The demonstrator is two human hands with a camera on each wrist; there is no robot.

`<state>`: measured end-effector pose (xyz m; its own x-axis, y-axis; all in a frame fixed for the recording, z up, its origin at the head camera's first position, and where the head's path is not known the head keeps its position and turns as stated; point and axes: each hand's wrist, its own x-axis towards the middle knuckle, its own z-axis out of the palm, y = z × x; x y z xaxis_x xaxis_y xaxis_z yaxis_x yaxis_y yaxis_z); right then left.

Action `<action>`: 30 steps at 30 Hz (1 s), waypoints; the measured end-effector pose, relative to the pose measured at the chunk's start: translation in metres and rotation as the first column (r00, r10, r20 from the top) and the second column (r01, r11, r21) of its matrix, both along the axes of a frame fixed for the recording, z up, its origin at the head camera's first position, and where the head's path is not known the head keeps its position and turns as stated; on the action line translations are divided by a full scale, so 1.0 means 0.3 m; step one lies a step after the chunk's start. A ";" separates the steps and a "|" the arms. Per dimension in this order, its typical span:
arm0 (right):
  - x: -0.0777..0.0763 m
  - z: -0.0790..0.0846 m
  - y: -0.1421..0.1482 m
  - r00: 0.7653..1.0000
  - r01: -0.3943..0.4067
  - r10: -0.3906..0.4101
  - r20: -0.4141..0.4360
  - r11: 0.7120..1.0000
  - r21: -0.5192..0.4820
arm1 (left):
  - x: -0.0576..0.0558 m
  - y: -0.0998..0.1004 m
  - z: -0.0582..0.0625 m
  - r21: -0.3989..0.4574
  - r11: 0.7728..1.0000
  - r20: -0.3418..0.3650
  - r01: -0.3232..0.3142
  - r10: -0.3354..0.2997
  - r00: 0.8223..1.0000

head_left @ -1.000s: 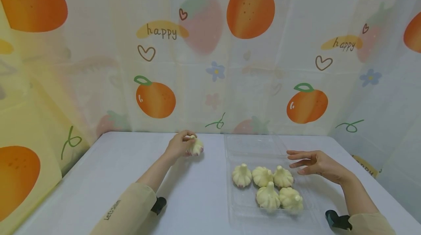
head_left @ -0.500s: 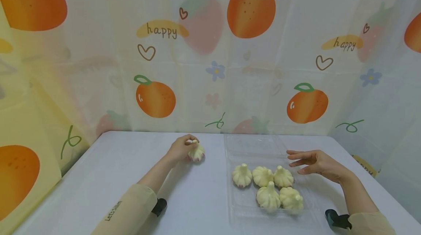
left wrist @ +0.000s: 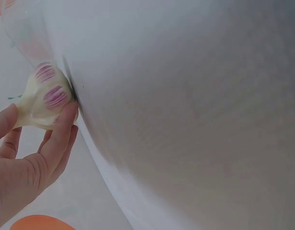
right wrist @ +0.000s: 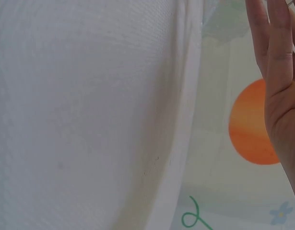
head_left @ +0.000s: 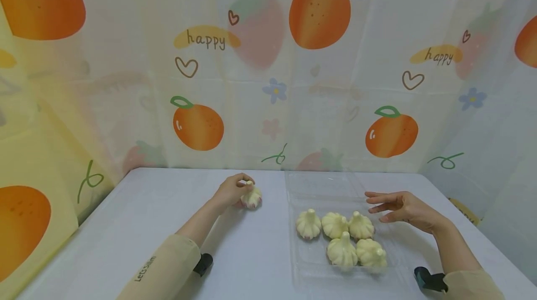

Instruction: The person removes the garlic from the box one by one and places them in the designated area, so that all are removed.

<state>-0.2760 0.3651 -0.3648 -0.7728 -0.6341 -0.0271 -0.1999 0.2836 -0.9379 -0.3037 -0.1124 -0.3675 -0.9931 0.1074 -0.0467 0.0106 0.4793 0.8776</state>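
In the head view my left hand [head_left: 230, 191] holds a garlic bulb [head_left: 252, 198] by its upper part, near the back of the table. The left wrist view shows this bulb [left wrist: 50, 98] with purple streaks, the thumb at its stem and the other fingers along its side; its base appears to meet the white tabletop. My right hand [head_left: 409, 211] holds nothing, its fingers loosely stretched beside the clear plastic box [head_left: 293, 253]. Several pale garlic bulbs [head_left: 343, 249] sit inside that box. In the right wrist view only part of the right hand [right wrist: 281, 72] shows.
A white table [head_left: 168, 206] spreads under both arms. Behind it hangs a fruit-print curtain [head_left: 268, 118], close to the table's back edge. The box's transparent lid [head_left: 320, 183] stands at the far side of the box.
My left hand has come slightly down and toward me with the garlic bulb, which now stands more upright with its stem up. The right hand and the box stay in place.
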 end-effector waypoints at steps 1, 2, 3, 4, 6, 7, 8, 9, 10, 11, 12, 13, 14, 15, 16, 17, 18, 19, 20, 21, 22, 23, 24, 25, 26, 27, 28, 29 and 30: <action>0.000 0.001 -0.001 1.000 -0.004 0.004 -0.001 1.000 -0.004 | -0.001 -0.001 -0.002 0.003 1.000 0.000 0.000 0.000 1.000; 0.000 0.001 -0.002 1.000 -0.009 0.009 -0.003 1.000 -0.008 | -0.001 -0.002 -0.004 0.005 1.000 -0.001 0.001 -0.001 1.000; 0.000 0.001 -0.003 1.000 -0.014 0.014 -0.005 1.000 -0.012 | -0.001 -0.003 -0.005 0.009 1.000 -0.001 0.002 -0.002 1.000; 0.000 0.000 -0.004 1.000 -0.018 0.018 -0.007 1.000 -0.015 | -0.001 -0.004 -0.007 0.011 1.000 -0.001 0.004 -0.004 1.000; -0.002 -0.001 -0.003 1.000 -0.025 0.025 -0.008 0.999 -0.020 | -0.001 -0.006 -0.009 0.015 1.000 0.004 0.007 -0.007 1.000; -0.002 -0.002 -0.002 1.000 -0.027 0.027 -0.007 0.999 -0.022 | 0.000 -0.006 -0.010 0.017 1.000 0.006 0.006 -0.006 1.000; -0.003 -0.003 -0.002 1.000 -0.029 0.029 -0.007 0.999 -0.024 | 0.000 -0.006 -0.009 0.019 1.000 0.010 0.007 -0.007 1.000; -0.003 -0.004 -0.001 1.000 -0.028 0.028 -0.006 0.999 -0.024 | 0.001 -0.007 -0.009 0.022 1.000 0.015 0.007 -0.007 1.000; -0.004 -0.004 0.001 1.000 -0.026 0.026 -0.005 0.999 -0.021 | 0.001 -0.007 -0.009 0.024 1.000 0.018 0.008 -0.008 1.000; -0.004 -0.006 0.003 1.000 -0.025 0.025 -0.005 1.000 -0.018 | 0.002 -0.007 -0.008 0.025 1.000 0.019 0.006 -0.007 1.000; -0.005 -0.006 0.004 1.000 -0.023 0.023 -0.007 1.000 -0.016 | 0.002 -0.007 -0.008 0.028 1.000 0.020 0.005 -0.006 1.000; -0.005 -0.007 0.004 1.000 -0.020 0.020 -0.006 1.000 -0.013 | 0.002 -0.007 -0.008 0.029 1.000 0.021 0.006 -0.007 1.000; -0.005 -0.007 0.005 1.000 -0.016 0.016 -0.007 1.000 -0.011 | 0.002 -0.008 -0.008 0.028 1.000 0.021 0.007 -0.008 1.000; -0.006 -0.008 0.007 1.000 -0.011 0.011 -0.005 1.000 -0.006 | 0.002 -0.008 -0.008 0.029 1.000 0.021 0.008 -0.008 1.000; -0.006 -0.008 0.008 1.000 -0.009 0.009 -0.004 1.000 -0.003 | 0.003 -0.009 -0.007 0.029 1.000 0.021 0.008 -0.009 1.000; -0.006 -0.009 0.009 1.000 -0.007 0.007 -0.003 1.000 -0.001 | 0.003 -0.009 -0.006 0.029 1.000 0.022 0.009 -0.010 1.000; -0.007 -0.009 0.009 1.000 -0.006 0.006 -0.003 1.000 -0.001 | 0.004 -0.010 -0.006 0.028 1.000 0.024 0.010 -0.011 1.000; -0.006 -0.009 0.009 1.000 -0.006 0.006 -0.001 1.000 -0.001 | 0.004 -0.010 -0.007 0.027 1.000 0.025 0.012 -0.012 1.000; -0.006 -0.009 0.009 1.000 -0.008 0.008 -0.002 1.000 -0.002 | 0.005 -0.010 -0.007 0.022 1.000 0.023 0.013 -0.014 1.000; -0.006 -0.009 0.008 1.000 -0.012 0.012 -0.002 1.000 -0.004 | 0.006 -0.010 -0.006 0.020 1.000 0.027 0.011 -0.011 1.000; -0.005 -0.008 0.007 1.000 -0.015 0.015 -0.002 1.000 -0.007 | 0.006 -0.010 -0.006 0.017 1.000 0.028 0.010 -0.010 1.000; -0.004 -0.007 0.006 1.000 -0.018 0.018 -0.001 1.000 -0.012 | 0.007 -0.009 -0.006 0.013 1.000 0.029 0.008 -0.008 1.000; -0.003 -0.007 0.005 1.000 -0.020 0.020 -0.001 1.000 -0.017 | 0.007 -0.009 -0.007 0.005 1.000 0.028 0.009 -0.009 1.000; -0.001 -0.005 0.003 1.000 -0.022 0.022 0.000 1.000 -0.021 | 0.007 -0.008 -0.006 -0.002 1.000 0.029 0.006 -0.005 1.000; 0.000 -0.004 0.002 1.000 -0.025 0.025 0.000 0.999 -0.025 | 0.008 -0.007 -0.006 -0.010 1.000 0.027 0.002 -0.002 1.000; 0.002 -0.002 0.000 1.000 -0.025 0.025 0.002 0.999 -0.028 | 0.008 -0.006 -0.005 -0.015 1.000 0.028 -0.001 0.002 1.000; 0.003 -0.001 -0.002 1.000 -0.025 0.025 0.002 0.999 -0.031 | 0.009 -0.006 -0.004 -0.025 1.000 0.022 -0.003 0.004 1.000; 0.005 0.000 -0.003 1.000 -0.025 0.025 0.003 0.999 -0.032 | 0.010 -0.004 -0.003 -0.033 0.999 0.017 -0.007 0.007 1.000; 0.005 0.001 -0.003 1.000 -0.021 0.022 0.005 0.999 -0.031 | 0.011 -0.004 -0.001 -0.039 0.999 0.012 -0.009 0.010 1.000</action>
<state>-0.2744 0.3641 -0.3645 -0.7588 -0.6513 -0.0115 -0.2003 0.2500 -0.9473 -0.3005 -0.1136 -0.3679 -0.9935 0.0957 -0.0623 -0.0044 0.5130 0.8584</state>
